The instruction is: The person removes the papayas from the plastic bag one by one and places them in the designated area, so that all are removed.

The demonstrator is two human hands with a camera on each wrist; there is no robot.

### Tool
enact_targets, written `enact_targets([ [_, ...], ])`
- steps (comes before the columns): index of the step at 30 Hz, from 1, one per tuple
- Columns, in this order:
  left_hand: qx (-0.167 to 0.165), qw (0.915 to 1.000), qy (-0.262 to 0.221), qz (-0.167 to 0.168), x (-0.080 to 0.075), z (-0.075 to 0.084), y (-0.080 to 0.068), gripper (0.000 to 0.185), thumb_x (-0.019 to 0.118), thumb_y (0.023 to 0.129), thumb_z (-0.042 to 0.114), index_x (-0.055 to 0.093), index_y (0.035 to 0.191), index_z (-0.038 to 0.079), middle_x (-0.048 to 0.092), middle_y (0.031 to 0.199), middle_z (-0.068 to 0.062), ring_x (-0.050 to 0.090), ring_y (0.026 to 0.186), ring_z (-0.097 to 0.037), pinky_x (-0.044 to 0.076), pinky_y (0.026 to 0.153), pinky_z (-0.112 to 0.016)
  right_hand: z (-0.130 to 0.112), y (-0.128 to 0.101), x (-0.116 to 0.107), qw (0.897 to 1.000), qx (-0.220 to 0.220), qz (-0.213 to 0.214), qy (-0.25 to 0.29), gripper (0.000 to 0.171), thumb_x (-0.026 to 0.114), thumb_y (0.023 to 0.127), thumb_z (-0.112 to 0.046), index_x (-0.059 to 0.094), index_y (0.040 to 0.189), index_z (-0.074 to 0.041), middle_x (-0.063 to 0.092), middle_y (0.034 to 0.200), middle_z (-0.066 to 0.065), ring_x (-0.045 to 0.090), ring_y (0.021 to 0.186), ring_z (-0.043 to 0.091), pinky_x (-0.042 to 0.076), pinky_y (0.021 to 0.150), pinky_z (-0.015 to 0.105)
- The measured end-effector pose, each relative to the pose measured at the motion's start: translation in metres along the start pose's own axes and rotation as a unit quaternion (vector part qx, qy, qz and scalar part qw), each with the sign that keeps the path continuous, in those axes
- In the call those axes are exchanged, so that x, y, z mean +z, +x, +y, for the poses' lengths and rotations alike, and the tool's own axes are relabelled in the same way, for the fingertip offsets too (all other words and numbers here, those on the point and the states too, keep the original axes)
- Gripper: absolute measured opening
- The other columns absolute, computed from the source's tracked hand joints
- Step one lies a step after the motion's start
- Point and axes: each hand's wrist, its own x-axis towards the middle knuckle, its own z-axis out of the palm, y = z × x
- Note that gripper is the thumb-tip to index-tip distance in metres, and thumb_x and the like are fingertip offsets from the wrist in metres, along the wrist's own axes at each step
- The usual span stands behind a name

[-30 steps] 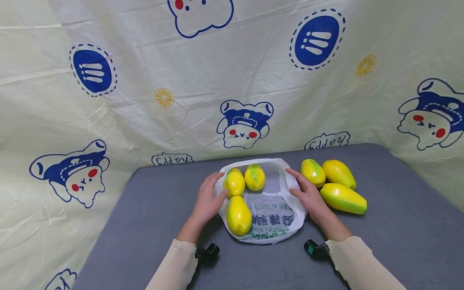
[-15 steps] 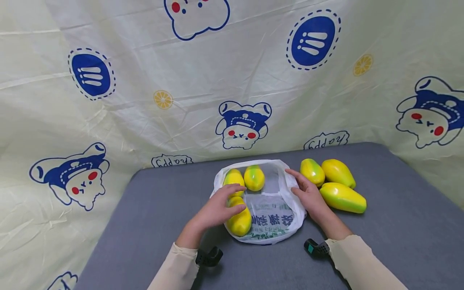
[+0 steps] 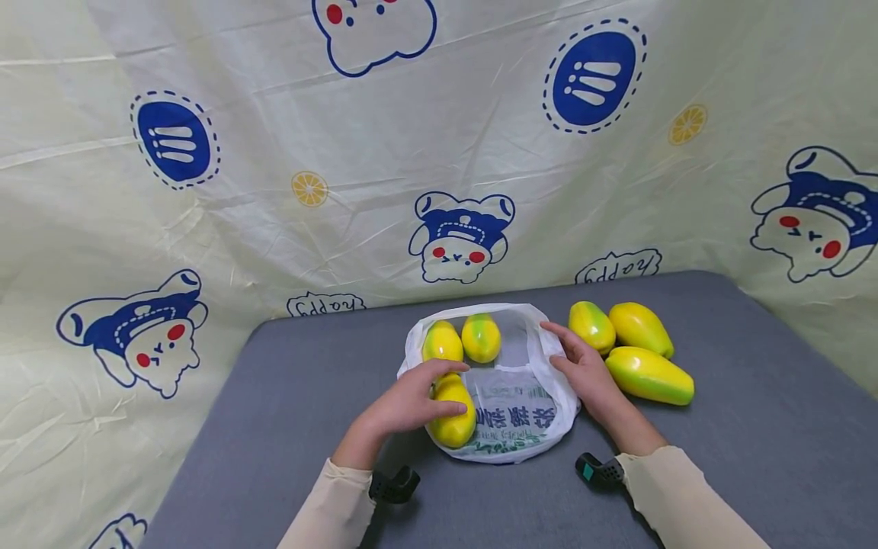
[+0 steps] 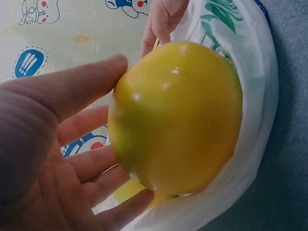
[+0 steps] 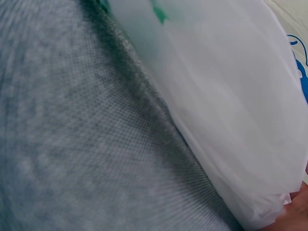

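A white plastic bag (image 3: 564, 400) with dark printed characters lies spread on the table, its mouth facing up. Inside, along its left part, are three yellow-green papayas: the near papaya (image 3: 458, 428), one behind it (image 3: 443, 341) and one at the back (image 3: 482, 338). My left hand (image 3: 409, 398) reaches over the left rim and holds the near papaya, thumb on one side and fingers on the other; the left wrist view shows this papaya (image 4: 180, 118) large. With my right hand (image 3: 588, 371) I grip the bag's right rim; the right wrist view mostly hides that hand.
Three more papayas (image 3: 650, 375) lie in a group on the grey table (image 3: 309, 389), right of the bag and close to my right hand. Behind the table hangs a pale printed cloth (image 3: 370, 229).
My left hand has left the bag's left rim, moved right over the papayas and settled lower around the near one. My right hand stays at the right rim.
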Motion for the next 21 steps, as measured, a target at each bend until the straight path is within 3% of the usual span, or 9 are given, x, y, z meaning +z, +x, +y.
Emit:
enact_targets([
  [7, -0.005, 0.9996, -0.01, -0.026, -0.003, -0.002, 0.0, 0.062, 0.077, 0.087, 0.028, 0.053, 0.142, 0.012, 0.054, 0.143, -0.006, 0.052, 0.116, -0.02, 0.047, 0.103, -0.042, 0.001, 0.002, 0.0, 1.0, -0.006, 0.0, -0.008, 0.057, 0.044, 0.102, -0.006, 0.034, 0.156, -0.021, 0.028, 0.165, 0.01, 0.037, 0.143, 0.035, 0.036, 0.116, 0.053],
  [14, -0.022, 0.9981, -0.035, -0.046, -0.004, -0.007, -0.001, 0.064, 0.078, 0.086, 0.029, 0.052, 0.142, 0.011, 0.054, 0.137, -0.004, 0.051, 0.113, -0.02, 0.048, 0.098, -0.037, 0.002, 0.003, 0.001, 1.0, -0.006, -0.005, -0.002, 0.056, 0.043, 0.102, -0.004, 0.035, 0.155, -0.018, 0.024, 0.166, 0.011, 0.032, 0.147, 0.037, 0.031, 0.119, 0.058],
  [21, -0.006, 0.9957, -0.053, -0.075, -0.001, -0.012, 0.002, 0.064, 0.077, 0.087, 0.028, 0.051, 0.143, 0.012, 0.053, 0.133, -0.003, 0.05, 0.113, -0.019, 0.048, 0.094, -0.033, 0.003, 0.003, 0.0, 1.0, -0.006, -0.007, 0.0, 0.055, 0.044, 0.102, -0.003, 0.036, 0.154, -0.017, 0.023, 0.167, 0.011, 0.029, 0.149, 0.038, 0.029, 0.119, 0.059],
])
